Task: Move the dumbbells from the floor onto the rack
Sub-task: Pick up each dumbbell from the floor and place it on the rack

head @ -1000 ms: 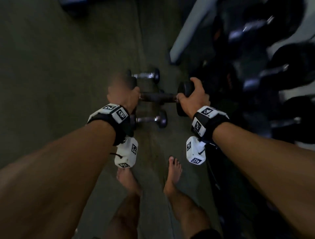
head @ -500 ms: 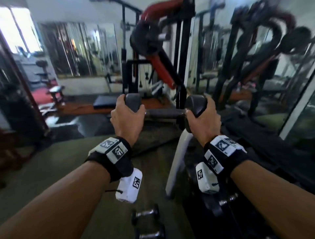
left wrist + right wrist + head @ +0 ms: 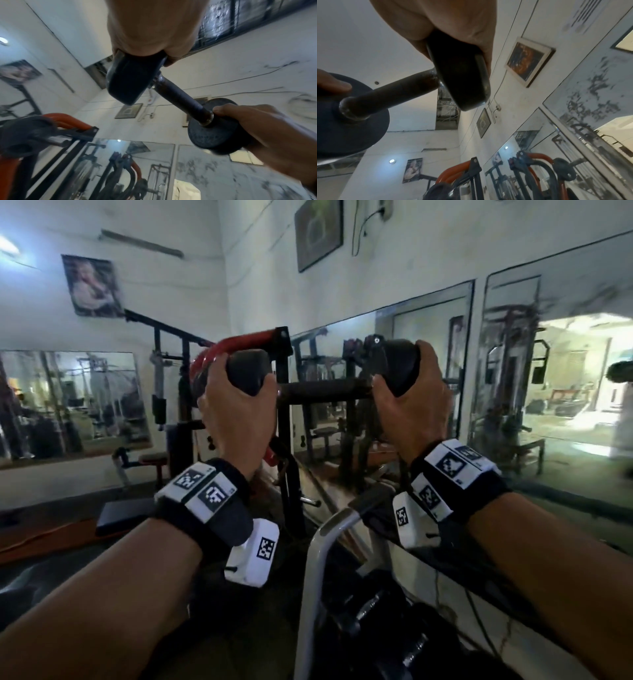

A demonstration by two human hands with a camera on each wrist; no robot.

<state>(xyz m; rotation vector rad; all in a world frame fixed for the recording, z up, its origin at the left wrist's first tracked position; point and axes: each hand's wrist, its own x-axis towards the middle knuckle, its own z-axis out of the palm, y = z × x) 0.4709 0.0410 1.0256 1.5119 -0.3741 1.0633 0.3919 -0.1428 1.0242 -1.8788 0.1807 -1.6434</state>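
Both arms stretched fwd, wrists level. Left hand [image 3: 236,409] curls round the dumbbell [image 3: 325,392]'s left head, right hand [image 3: 412,405] round the right head, bar horizontal betw. them, held high at 12 o'clock; rack [image 3: 329,529] below, 6 o'clock.

Dumbbell [image 3: 325,392]: black, two round end weights joined by a dark straight bar with worn metal collars at each end. It sits level across the centre of the head view, upper middle of the frame, clear of the floor. My left hand [image 3: 233,409] grips its left weight, my right hand [image 3: 411,409] grips its right weight; the bar between them is bare.

Rack [image 3: 310,583]: pale curved tube frame, lower centre of the frame, below the held dumbbell. More dark dumbbells [image 3: 373,614] lie in it, blurred.
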